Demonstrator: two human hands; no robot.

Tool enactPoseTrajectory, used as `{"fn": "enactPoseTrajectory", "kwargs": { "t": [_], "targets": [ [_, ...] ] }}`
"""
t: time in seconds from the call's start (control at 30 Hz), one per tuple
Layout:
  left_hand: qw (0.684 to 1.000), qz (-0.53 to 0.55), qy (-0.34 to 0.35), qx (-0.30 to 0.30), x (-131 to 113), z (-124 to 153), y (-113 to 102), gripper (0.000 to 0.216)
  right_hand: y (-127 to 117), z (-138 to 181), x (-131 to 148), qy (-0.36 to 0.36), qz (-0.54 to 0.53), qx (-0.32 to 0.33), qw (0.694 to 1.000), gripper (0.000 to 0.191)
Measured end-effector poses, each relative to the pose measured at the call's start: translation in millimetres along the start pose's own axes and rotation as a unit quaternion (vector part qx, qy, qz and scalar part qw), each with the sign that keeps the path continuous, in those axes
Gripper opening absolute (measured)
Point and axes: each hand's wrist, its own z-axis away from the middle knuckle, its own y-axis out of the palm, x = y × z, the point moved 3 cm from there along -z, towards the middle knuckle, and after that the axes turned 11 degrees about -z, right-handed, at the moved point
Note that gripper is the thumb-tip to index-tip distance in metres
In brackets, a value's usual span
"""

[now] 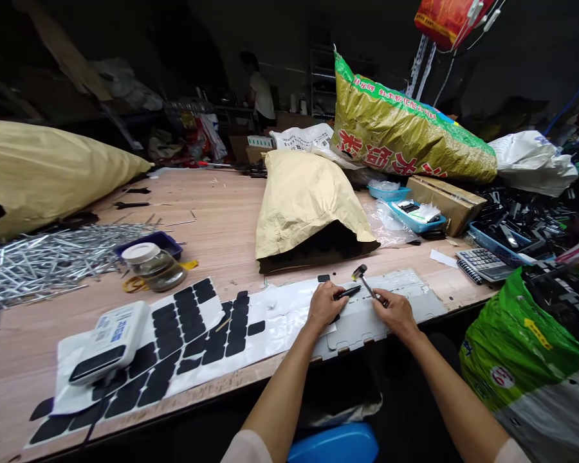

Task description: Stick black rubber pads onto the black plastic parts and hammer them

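Note:
My left hand (324,305) is closed around a slim black part (348,292) that juts out to the right from the fingertips. My right hand (396,312) grips the lower end of a thin metal rod with a black head (359,272), tilted up and to the left; its exact kind is unclear. Both hands are close together over a grey-white flat sheet (415,292) at the table's front edge. Left of them, a white backing sheet (275,305) carries rows of black rounded stickers (215,344). One small black sticker (323,278) lies just behind my left hand.
A paper sack (311,199) with a dark opening stands behind my hands. To the left are a white device (110,341), a lidded jar (157,270) and a pile of metal rods (48,257). A calculator (482,262) and a green sack of black parts (521,341) are at right.

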Motion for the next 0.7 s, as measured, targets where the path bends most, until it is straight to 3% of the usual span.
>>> {"fn": "enactPoseTrajectory", "kwargs": {
  "t": [0.13,0.23,0.37,0.5,0.6,0.7],
  "targets": [
    [1.0,0.0,-0.003,0.0,2.1,0.5,1.4,0.02,-21.6,-36.9,-34.6,0.082,-0.009,-0.075,0.994,0.039],
    [1.0,-0.004,0.003,0.0,2.5,-2.9,0.2,0.018,-27.6,-49.7,-54.5,0.123,-0.067,-0.083,0.987,0.039],
    [0.999,0.008,0.028,-0.02,-8.4,8.1,-12.1,0.018,-25.7,-48.9,-60.8,0.128,-0.097,-0.085,0.983,0.039],
    [0.994,0.036,0.104,-0.013,-31.3,75.7,-23.9,0.026,-23.3,-46.2,-59.5,0.132,-0.126,-0.082,0.98,0.041],
    [0.978,0.034,0.164,0.121,-38.7,146.5,-8.6,0.031,-23.9,-46.5,-59.4,0.13,-0.121,-0.092,0.98,0.042],
    [0.968,0.017,0.099,0.229,-22.0,190.6,24.1,0.032,-24.5,-46.7,-59.1,0.128,-0.108,-0.095,0.981,0.042]
  ]
}}
